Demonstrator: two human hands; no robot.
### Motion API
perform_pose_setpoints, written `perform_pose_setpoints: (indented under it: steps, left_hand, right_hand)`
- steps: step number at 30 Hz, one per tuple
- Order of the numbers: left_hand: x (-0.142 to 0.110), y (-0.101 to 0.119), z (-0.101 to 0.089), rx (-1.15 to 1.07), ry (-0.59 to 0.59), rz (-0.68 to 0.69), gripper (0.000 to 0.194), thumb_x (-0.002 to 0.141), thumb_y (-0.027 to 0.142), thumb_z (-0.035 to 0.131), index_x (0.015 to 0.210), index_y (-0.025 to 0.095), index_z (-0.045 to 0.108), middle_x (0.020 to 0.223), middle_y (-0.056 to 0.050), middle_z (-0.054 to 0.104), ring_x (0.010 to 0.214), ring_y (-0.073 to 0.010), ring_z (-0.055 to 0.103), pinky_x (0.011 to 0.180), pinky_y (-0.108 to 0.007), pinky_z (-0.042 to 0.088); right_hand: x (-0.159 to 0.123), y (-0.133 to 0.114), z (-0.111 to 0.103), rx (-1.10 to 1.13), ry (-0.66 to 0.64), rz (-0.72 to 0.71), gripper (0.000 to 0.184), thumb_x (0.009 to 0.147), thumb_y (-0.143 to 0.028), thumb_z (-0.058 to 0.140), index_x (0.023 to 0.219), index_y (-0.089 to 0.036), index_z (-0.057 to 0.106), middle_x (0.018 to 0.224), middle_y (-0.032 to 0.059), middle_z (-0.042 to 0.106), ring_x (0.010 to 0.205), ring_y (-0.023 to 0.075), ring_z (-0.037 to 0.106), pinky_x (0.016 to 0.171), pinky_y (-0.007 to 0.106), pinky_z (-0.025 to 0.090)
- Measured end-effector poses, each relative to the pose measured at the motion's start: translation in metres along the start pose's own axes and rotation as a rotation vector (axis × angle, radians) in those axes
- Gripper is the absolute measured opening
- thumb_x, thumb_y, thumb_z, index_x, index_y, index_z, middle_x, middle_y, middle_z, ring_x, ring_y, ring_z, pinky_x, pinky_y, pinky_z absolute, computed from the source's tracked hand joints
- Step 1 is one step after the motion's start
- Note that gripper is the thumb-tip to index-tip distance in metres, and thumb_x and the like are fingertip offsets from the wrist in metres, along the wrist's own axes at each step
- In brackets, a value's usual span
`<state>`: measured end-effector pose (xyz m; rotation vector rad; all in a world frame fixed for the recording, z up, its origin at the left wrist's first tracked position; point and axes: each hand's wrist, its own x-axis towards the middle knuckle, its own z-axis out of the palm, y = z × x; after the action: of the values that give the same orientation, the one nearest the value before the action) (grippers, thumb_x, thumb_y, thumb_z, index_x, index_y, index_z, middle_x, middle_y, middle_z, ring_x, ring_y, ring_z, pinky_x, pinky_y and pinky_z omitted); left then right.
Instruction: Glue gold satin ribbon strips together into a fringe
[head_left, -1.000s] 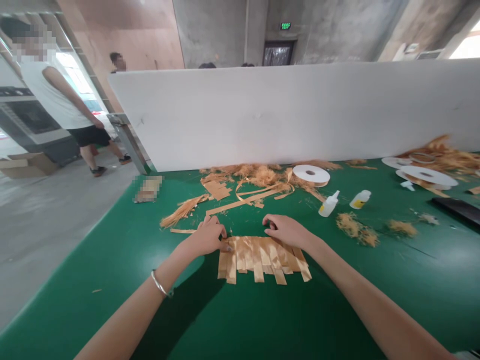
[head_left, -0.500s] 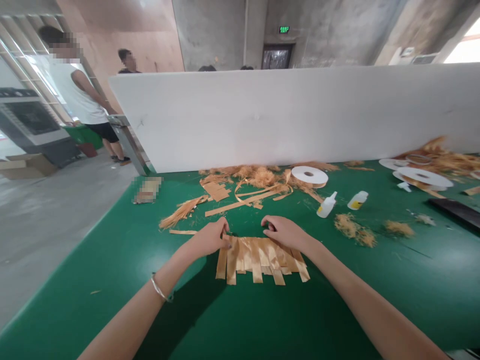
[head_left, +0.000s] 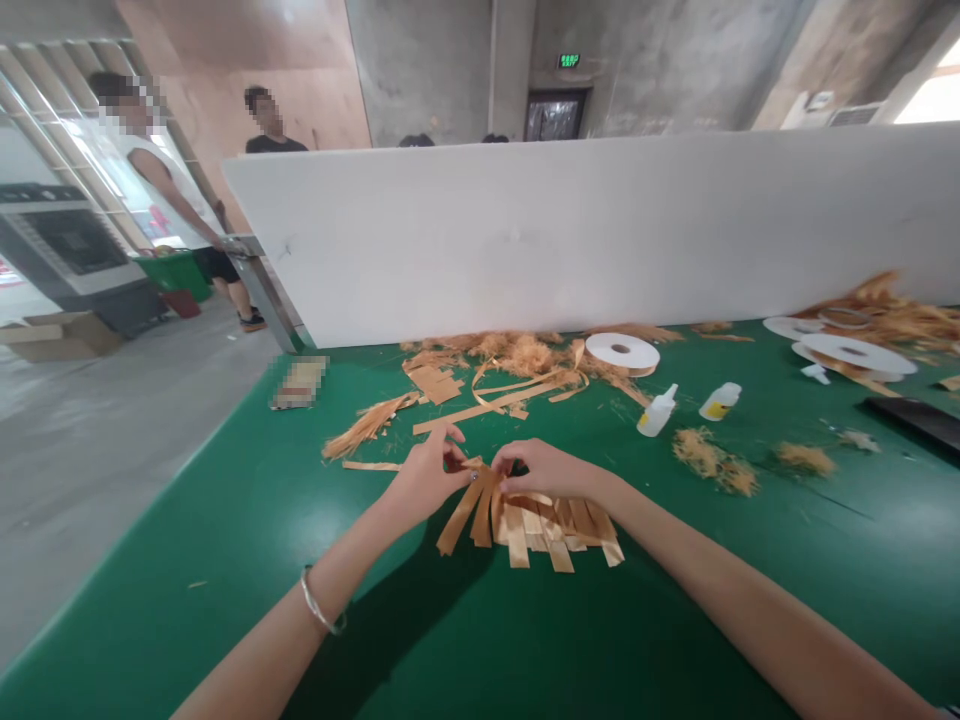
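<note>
A fringe of golden-tan ribbon strips (head_left: 559, 530) lies on the green table, joined along its far edge with the strip ends hanging toward me. My left hand (head_left: 429, 468) pinches the left end of this ribbon fringe, which is lifted and gathered so its strips fan out below the fingers. Close beside it, my right hand (head_left: 547, 468) has thumb and fingers closed on the top edge a little further right. The right part of the fringe rests flat beneath my right wrist. Exactly how the fingertips grip the edge is partly hidden.
Behind my hands lie ribbon offcuts (head_left: 435, 380), a frayed bundle (head_left: 367, 425) and a white ribbon spool (head_left: 622, 350). Two small glue bottles (head_left: 658, 412) stand to the right, near fibre tufts (head_left: 716, 462) and a black object (head_left: 915, 425). A white board (head_left: 525, 240) borders the table; people stand beyond.
My right hand has moved left along the fringe, close to my left hand. The fringe's left end, flat before, is now raised and bunched, its strips fanned out.
</note>
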<state>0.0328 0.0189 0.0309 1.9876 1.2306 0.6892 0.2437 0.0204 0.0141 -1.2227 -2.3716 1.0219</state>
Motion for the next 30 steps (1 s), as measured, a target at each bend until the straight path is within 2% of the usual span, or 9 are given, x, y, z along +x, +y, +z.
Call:
perform_pose_setpoints:
  steps: [3,9,14,19,26,30]
  left_hand:
    - [0.002,-0.003,0.003,-0.022,0.002,0.007,0.032,0.071,0.024,0.06,0.094,0.022,0.039,0.067,0.006,0.057,0.065,-0.0143,0.057,0.061,-0.026,0.04]
    - [0.003,-0.002,0.005,-0.045,0.007,-0.003,0.03,0.072,0.028,0.059,0.094,0.021,0.041,0.07,0.005,0.054,0.066,-0.0134,0.054,0.062,-0.027,0.04]
    - [0.003,0.001,-0.006,-0.076,0.001,-0.057,0.03,0.079,0.041,0.052,0.099,0.021,0.042,0.074,0.003,0.057,0.065,-0.0137,0.054,0.058,-0.027,0.039]
    - [0.004,-0.01,-0.019,-0.131,-0.029,-0.069,0.029,0.081,0.043,0.051,0.099,0.021,0.046,0.084,-0.002,0.062,0.079,-0.018,0.06,0.068,-0.031,0.043]
    - [0.005,-0.026,-0.027,-0.184,-0.008,-0.08,0.024,0.08,0.041,0.051,0.092,0.02,0.049,0.081,-0.003,0.064,0.084,-0.0187,0.061,0.073,-0.033,0.045]
    - [0.006,-0.03,-0.026,-0.191,-0.004,-0.064,0.022,0.08,0.04,0.051,0.09,0.02,0.051,0.079,-0.002,0.064,0.081,-0.0177,0.061,0.075,-0.033,0.045]
  right_hand:
    - [0.004,0.006,-0.006,0.097,-0.046,0.019,0.017,0.078,-0.033,0.057,0.086,-0.019,0.063,0.091,0.0044,0.064,0.081,0.0168,0.058,0.072,0.029,0.044]
    - [0.004,0.009,-0.01,0.139,0.009,0.015,0.013,0.078,-0.031,0.056,0.081,-0.019,0.061,0.087,0.0031,0.063,0.08,0.0159,0.057,0.073,0.028,0.043]
    - [-0.002,0.008,-0.018,0.268,0.037,0.013,0.019,0.079,-0.038,0.057,0.081,-0.018,0.056,0.083,0.0028,0.063,0.078,0.0152,0.058,0.074,0.028,0.043]
    - [-0.015,0.015,-0.032,0.296,0.055,0.05,0.026,0.078,-0.043,0.058,0.084,-0.018,0.056,0.081,0.004,0.063,0.076,0.0155,0.059,0.074,0.03,0.044]
    - [-0.03,0.018,-0.049,0.331,0.16,0.076,0.032,0.075,-0.047,0.06,0.084,-0.017,0.057,0.083,0.0039,0.06,0.077,0.0161,0.058,0.074,0.031,0.044]
    - [-0.033,0.018,-0.054,0.411,0.282,0.084,0.033,0.07,-0.047,0.065,0.081,-0.017,0.056,0.078,0.0021,0.057,0.077,0.0163,0.056,0.074,0.032,0.045]
